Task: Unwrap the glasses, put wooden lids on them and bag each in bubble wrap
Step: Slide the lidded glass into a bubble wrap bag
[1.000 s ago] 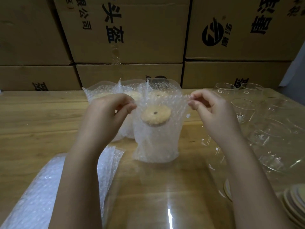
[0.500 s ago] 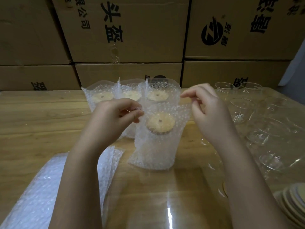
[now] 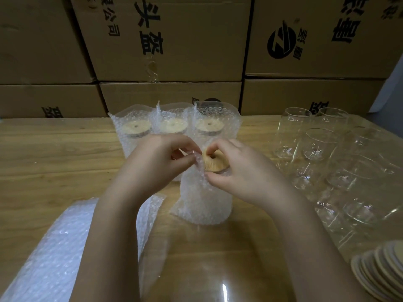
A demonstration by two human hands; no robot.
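A glass in a bubble-wrap bag (image 3: 202, 201) stands upright on the wooden table (image 3: 54, 162) in front of me, its round wooden lid (image 3: 214, 163) showing at the top. My left hand (image 3: 157, 162) pinches the bag's top edge at the left of the lid. My right hand (image 3: 239, 168) pinches the bag's edge over the lid, fingers curled on top of it. Behind stand three bagged glasses with lids (image 3: 136, 129), (image 3: 173, 125), (image 3: 209, 125) in a row.
Several bare glasses (image 3: 314, 144) stand and lie on clear plastic at the right. A stack of wooden lids (image 3: 379, 269) sits at the lower right. Flat bubble-wrap bags (image 3: 54, 247) lie at the lower left. Cardboard boxes (image 3: 170, 40) wall the back.
Both hands came together from the bag's outer corners to the middle over the lid, folding the bag's top in. The bagged glass came a little nearer to me.
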